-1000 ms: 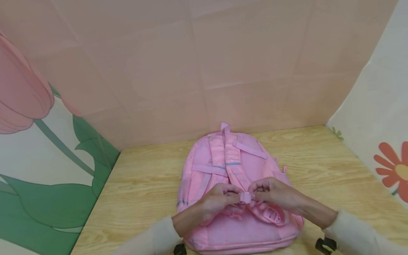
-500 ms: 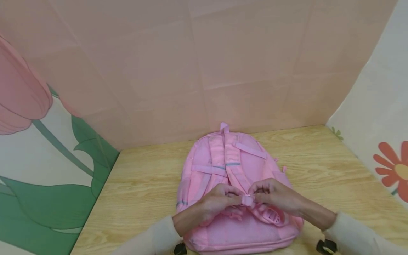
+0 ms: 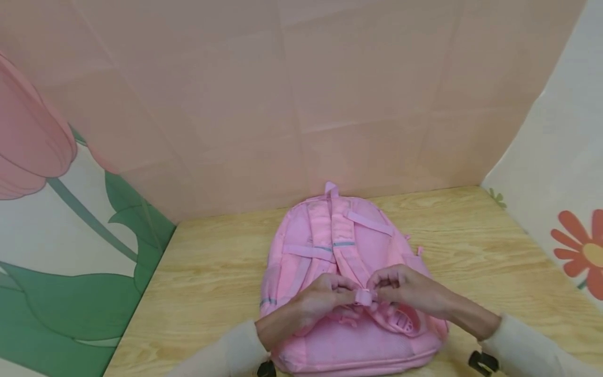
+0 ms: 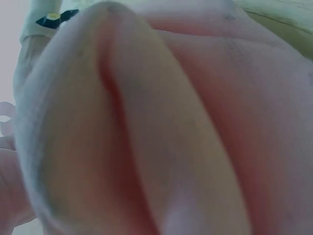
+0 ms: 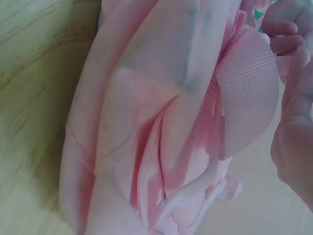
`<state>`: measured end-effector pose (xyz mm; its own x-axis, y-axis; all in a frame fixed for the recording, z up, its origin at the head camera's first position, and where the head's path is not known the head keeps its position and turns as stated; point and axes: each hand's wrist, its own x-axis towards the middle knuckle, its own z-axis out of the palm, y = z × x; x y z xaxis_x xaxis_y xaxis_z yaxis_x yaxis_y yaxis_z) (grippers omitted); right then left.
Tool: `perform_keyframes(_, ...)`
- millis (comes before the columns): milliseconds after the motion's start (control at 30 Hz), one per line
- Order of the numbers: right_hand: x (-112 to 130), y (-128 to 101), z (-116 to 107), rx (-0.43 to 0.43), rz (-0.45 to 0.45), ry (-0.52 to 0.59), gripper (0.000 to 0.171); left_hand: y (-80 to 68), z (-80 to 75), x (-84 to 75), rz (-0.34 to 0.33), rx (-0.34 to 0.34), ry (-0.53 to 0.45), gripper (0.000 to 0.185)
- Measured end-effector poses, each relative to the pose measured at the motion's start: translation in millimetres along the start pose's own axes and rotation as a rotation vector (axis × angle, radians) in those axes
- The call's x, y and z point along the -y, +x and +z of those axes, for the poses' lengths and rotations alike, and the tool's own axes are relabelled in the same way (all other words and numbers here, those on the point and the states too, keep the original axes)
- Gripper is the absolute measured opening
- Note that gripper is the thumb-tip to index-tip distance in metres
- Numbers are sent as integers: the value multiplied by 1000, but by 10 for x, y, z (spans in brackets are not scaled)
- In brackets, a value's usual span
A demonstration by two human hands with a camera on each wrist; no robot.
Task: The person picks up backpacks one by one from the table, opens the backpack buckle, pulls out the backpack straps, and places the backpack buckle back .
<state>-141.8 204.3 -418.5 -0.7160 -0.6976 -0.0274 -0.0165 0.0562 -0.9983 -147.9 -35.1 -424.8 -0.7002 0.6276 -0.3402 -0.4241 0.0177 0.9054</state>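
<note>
A pink backpack (image 3: 358,345) lies on the table with its shoulder straps (image 3: 343,225) facing up and its top handle (image 3: 332,189) at the far end. Over its lower middle, my left hand (image 3: 325,296) and right hand (image 3: 405,290) meet at a short pink webbing strap (image 3: 363,297), looped or rolled into a small bundle. Left thumb and fingers pinch its left side, right fingertips its right side. Just below the right hand lies a pink plastic buckle (image 3: 405,322). The left wrist view is mostly filled by blurred pink fabric (image 4: 186,122); the right wrist view shows the bag's side pocket (image 5: 142,98).
The light wood table (image 3: 216,262) extends on both sides of the backpack. A plain peach backdrop (image 3: 235,115) hangs behind it. A tulip-print sheet (image 3: 75,309) stands on the left, a flower-print sheet (image 3: 565,167) on the right.
The strap bundle shifts slightly right, then back, between the fingertips. Both hands stay nearly in place, and the backpack has not moved.
</note>
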Motion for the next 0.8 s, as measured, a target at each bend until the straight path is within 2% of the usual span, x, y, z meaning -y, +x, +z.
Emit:
perform_keyframes(133, -19, 4, -9, 48, -29, -5, 18, -12, -2, -9, 9, 19, -5, 21)
perform_keyframes(367, -49, 9, -21, 141, -79, 55, 17, -24, -8, -12, 26, 28, 6, 22)
perform_keyframes(800, -91, 38, 7, 107, -168, 2, 15, -23, -41, -17, -10, 73, -30, 22)
